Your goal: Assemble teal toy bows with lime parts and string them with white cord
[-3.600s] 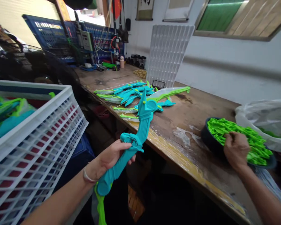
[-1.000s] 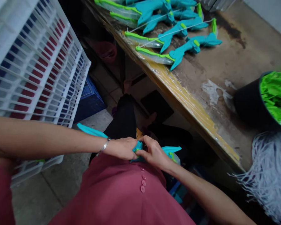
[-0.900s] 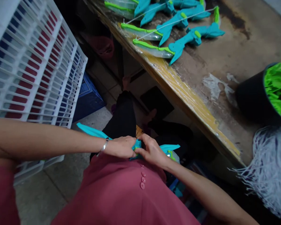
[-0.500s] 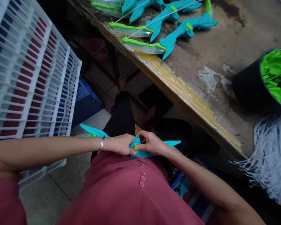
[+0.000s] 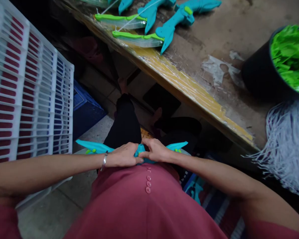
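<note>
A teal toy bow (image 5: 92, 146) with green tips lies across my lap, its limbs sticking out to both sides. My left hand (image 5: 123, 155), with a silver bracelet on the wrist, is closed on the bow's middle from the left. My right hand (image 5: 154, 151) pinches the same middle part from the right, fingertips meeting those of the left hand. A small green piece seems to sit between the fingers, mostly hidden. My red shirt (image 5: 144, 205) fills the lower view.
A worn wooden bench (image 5: 214, 79) runs across the top right, with several finished teal and green bows (image 5: 149, 23) on it. A black tub of green plastic parts (image 5: 286, 59) and a bundle of white strings (image 5: 284, 142) sit at right. A white crate (image 5: 27, 96) stands left.
3.6 s ago my left hand held the bow up while my right hand reached into the green parts. Both hands now work at the bow's middle on my lap; the view has tilted further down.
</note>
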Tool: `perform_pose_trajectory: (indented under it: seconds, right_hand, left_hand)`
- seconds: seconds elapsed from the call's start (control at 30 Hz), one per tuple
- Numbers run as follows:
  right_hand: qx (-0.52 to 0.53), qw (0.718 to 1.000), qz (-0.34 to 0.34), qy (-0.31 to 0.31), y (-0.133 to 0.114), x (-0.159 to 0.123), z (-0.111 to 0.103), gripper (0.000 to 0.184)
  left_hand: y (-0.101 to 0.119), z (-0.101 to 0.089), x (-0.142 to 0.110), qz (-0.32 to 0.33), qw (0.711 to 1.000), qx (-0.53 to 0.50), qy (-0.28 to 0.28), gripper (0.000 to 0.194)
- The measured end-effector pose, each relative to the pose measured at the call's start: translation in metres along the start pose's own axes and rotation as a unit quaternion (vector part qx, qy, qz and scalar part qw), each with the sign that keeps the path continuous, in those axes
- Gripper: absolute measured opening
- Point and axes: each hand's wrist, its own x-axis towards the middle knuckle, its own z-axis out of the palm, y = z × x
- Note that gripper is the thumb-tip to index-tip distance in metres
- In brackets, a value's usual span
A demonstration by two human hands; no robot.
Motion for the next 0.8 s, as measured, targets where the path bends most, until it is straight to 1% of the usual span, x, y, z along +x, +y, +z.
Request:
perform_pose_trajectory:
  seconds: [0.1,0.17,0.27,0.33,0.37,0.4,0.47,0.5,0.57,0.63,0.67,0.7,0.73,0.8]
  right_hand:
    - [0.010,1.000,0.005,0.008,0.004,0.000,0.004,0.032]
    - [0.021,1.000,0.006,0.014,0.007,0.001,0.002,0.031]
    - [0.032,0.999,0.003,0.022,0.008,0.000,-0.008,0.030]
    - [0.030,0.999,0.003,0.029,0.007,-0.004,-0.015,0.030]
    - [0.026,0.999,0.006,0.035,0.006,-0.007,-0.017,0.030]
    - [0.020,0.999,0.012,0.045,0.007,-0.009,-0.018,0.029]
    - [0.016,0.997,0.036,0.065,0.012,-0.013,-0.020,0.028]
    - [0.019,0.996,0.045,0.073,0.015,-0.015,-0.021,0.028]
    - [0.025,0.995,0.049,0.082,0.020,-0.021,-0.028,0.024]
    - [0.021,0.993,0.029,0.110,0.021,-0.033,-0.046,0.015]
    - [0.012,0.990,0.017,0.140,0.020,-0.042,-0.061,0.009]
    - [0.003,0.984,0.009,0.180,0.020,-0.052,-0.079,0.008]
    - [-0.007,0.973,0.005,0.229,0.020,-0.063,-0.102,0.012]
    - [-0.032,0.939,0.013,0.342,0.025,-0.086,-0.156,0.022]
  left_hand:
    - [-0.002,0.001,0.004,-0.012,1.000,0.011,-0.001,0.030]
    - [-0.001,-0.005,0.009,-0.005,1.000,0.015,-0.015,0.029]
    - [0.004,-0.018,0.014,0.049,0.997,0.011,-0.054,0.026]
    - [0.008,-0.025,0.015,0.083,0.994,0.026,-0.060,0.025]
    - [0.010,-0.028,0.014,0.087,0.994,0.047,-0.049,0.027]
    - [0.011,-0.029,0.015,0.089,0.992,0.081,-0.027,0.031]
    - [0.011,-0.029,0.018,0.086,0.986,0.135,0.039,0.038]
    - [0.010,-0.026,0.021,0.089,0.985,0.135,0.062,0.042]
    - [0.007,-0.019,0.028,0.108,0.983,0.121,0.084,0.054]
    - [0.003,-0.011,0.034,0.128,0.980,0.110,0.106,0.067]
    - [0.000,-0.009,0.035,0.133,0.979,0.105,0.115,0.070]
    - [-0.004,-0.007,0.036,0.131,0.979,0.098,0.121,0.073]
    - [-0.008,-0.007,0.036,0.120,0.981,0.088,0.123,0.074]
    - [-0.020,-0.011,0.034,0.086,0.987,0.065,0.123,0.075]
